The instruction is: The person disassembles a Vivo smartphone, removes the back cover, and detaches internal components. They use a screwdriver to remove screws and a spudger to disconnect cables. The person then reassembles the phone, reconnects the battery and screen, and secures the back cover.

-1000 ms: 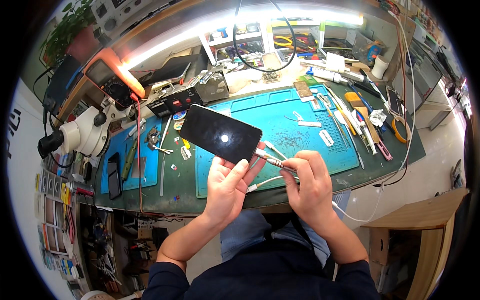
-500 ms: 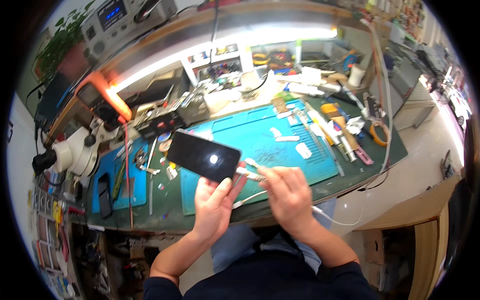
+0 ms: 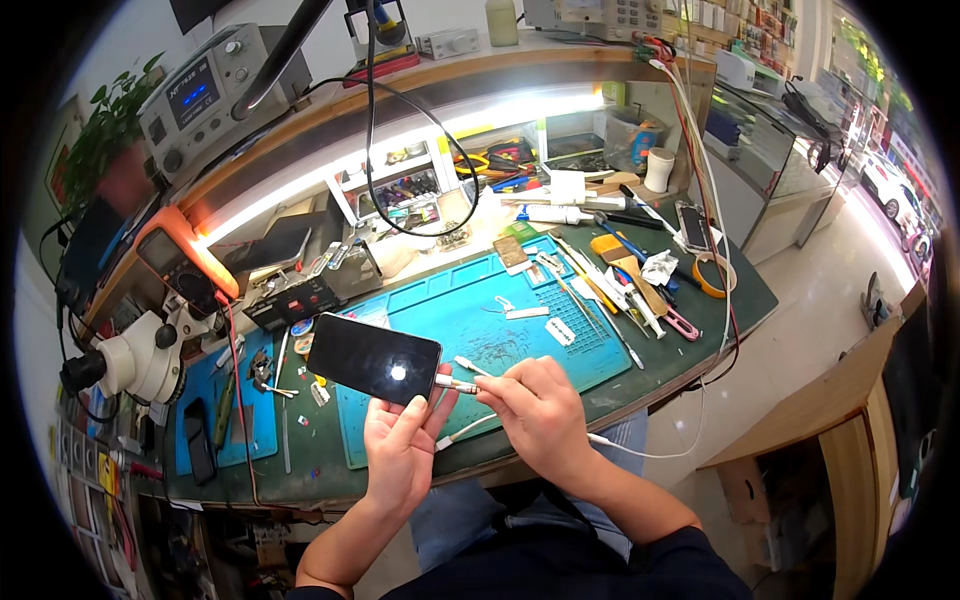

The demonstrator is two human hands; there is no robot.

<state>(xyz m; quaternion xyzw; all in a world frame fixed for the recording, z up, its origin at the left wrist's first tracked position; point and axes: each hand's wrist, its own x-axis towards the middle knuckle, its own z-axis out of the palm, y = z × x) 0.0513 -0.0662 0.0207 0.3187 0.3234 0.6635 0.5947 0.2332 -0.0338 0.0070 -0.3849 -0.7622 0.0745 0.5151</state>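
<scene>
My left hand [image 3: 402, 440] grips a black smartphone [image 3: 375, 358] by its lower end, thumb on the front edge. The screen is dark and reflects a bright spot of light. In the closed fingers of my right hand [image 3: 545, 418] is a white charging cable plug [image 3: 457, 384], its tip at the phone's bottom end. How deep it sits in the port I cannot tell. A second white connector [image 3: 468, 365] shows just beyond my right fingers. Another white cable end [image 3: 452, 437] hangs beside my left hand, and a white cable trails off to the right.
Under the hands lies a blue repair mat [image 3: 480, 325] with small parts. Several tools, a tape roll [image 3: 714, 275] and another phone [image 3: 692, 227] crowd the right side. A microscope [image 3: 130, 355], an orange multimeter [image 3: 185, 260] and a dark phone [image 3: 199, 440] stand or lie left. A black cable loop [image 3: 440, 235] hangs ahead.
The view has tilted up, showing more of the shelf and the hanging black cable. Both hands keep their hold, with phone and plug in much the same position relative to each other.
</scene>
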